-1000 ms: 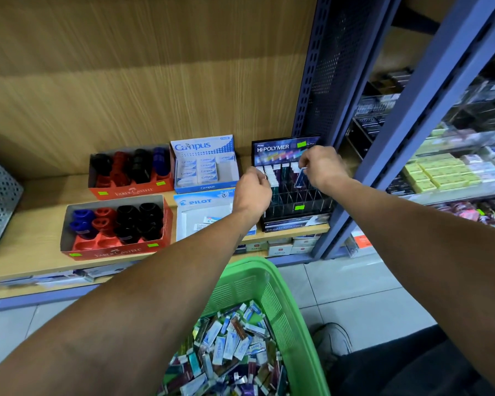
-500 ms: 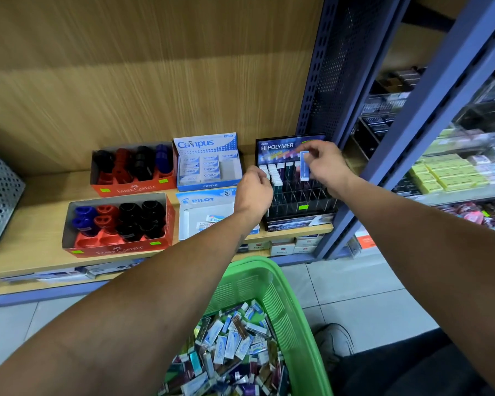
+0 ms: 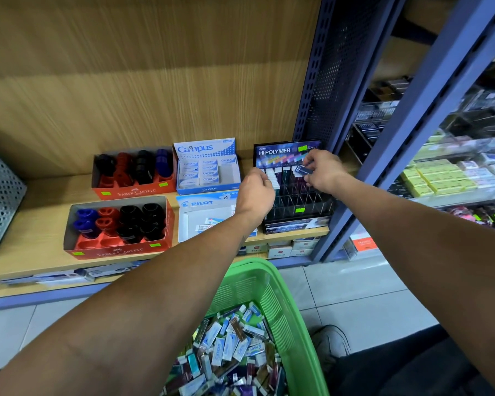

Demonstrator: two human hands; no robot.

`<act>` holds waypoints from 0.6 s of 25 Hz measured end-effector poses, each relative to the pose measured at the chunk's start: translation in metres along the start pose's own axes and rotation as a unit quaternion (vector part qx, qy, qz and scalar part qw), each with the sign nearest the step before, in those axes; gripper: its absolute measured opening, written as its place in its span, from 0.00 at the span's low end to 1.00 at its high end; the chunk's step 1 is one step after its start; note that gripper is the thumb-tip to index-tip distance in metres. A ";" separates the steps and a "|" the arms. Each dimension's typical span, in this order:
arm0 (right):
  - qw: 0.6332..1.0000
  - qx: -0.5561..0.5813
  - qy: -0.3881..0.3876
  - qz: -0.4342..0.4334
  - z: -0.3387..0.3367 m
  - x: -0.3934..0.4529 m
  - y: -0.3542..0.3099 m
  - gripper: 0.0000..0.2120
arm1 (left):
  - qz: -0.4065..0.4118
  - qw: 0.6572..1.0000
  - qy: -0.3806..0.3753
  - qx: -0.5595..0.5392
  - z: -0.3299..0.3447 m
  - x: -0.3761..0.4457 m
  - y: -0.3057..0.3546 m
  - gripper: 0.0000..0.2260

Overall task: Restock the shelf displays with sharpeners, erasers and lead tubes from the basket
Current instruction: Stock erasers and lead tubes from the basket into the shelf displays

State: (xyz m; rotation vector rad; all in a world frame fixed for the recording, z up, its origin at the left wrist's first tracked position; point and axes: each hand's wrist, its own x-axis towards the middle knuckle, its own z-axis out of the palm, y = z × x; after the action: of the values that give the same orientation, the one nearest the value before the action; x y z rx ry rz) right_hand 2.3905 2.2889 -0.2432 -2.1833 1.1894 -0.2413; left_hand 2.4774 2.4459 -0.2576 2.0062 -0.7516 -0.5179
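right hand [image 3: 323, 171] pinches blue lead tube [image 3: 304, 170] above back rows of rack [image 3: 297, 195] on shelf [image 3: 35, 221]. left hand [image 3: 255, 192] at rack's left edge, fingers curled; held item, if any, hidden. basket [image 3: 272, 284] below, full of tubes and erasers.

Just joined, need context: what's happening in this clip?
A person is restocking a stationery shelf. The right hand pinches a small blue lead tube over the back rows of the black Hi-Polymer display rack, while the left hand rests at the rack's left edge by the white-capped tubes. A green basket of mixed stock sits below on the floor. The rack's front slots look mostly unfilled.
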 end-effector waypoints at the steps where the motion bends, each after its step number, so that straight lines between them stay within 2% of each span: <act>1: 0.998 -0.056 0.008 -0.020 -0.002 0.002 -0.001 0.08 | 0.003 1.000 0.000 0.009 0.001 0.000 0.000 0.06; 3: 0.988 -0.144 0.012 -0.051 -0.007 0.001 -0.004 0.08 | 0.012 0.999 0.004 0.041 0.002 0.000 -0.001 0.05; 7: 0.953 -0.283 -0.012 -0.104 -0.002 -0.002 -0.008 0.17 | 0.045 0.993 -0.026 0.102 0.008 0.000 -0.007 0.06; 9: 0.946 -0.296 -0.012 -0.134 0.004 -0.004 -0.006 0.16 | 0.058 0.988 -0.042 0.137 0.010 0.000 -0.012 0.06; 12: 0.940 -0.299 0.029 -0.164 0.013 -0.004 -0.001 0.15 | 0.069 0.986 -0.048 0.145 0.009 0.001 -0.019 0.07; 15: 0.941 -0.296 0.051 -0.156 0.022 0.001 0.005 0.17 | 0.067 0.988 -0.047 0.128 0.007 0.003 -0.021 0.08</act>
State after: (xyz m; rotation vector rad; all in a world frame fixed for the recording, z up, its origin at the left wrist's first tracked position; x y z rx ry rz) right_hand 2.3969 2.2959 -0.2638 -2.9242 1.0551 -0.1388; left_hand 2.4817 2.4480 -0.2799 2.1570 -1.0487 -0.4580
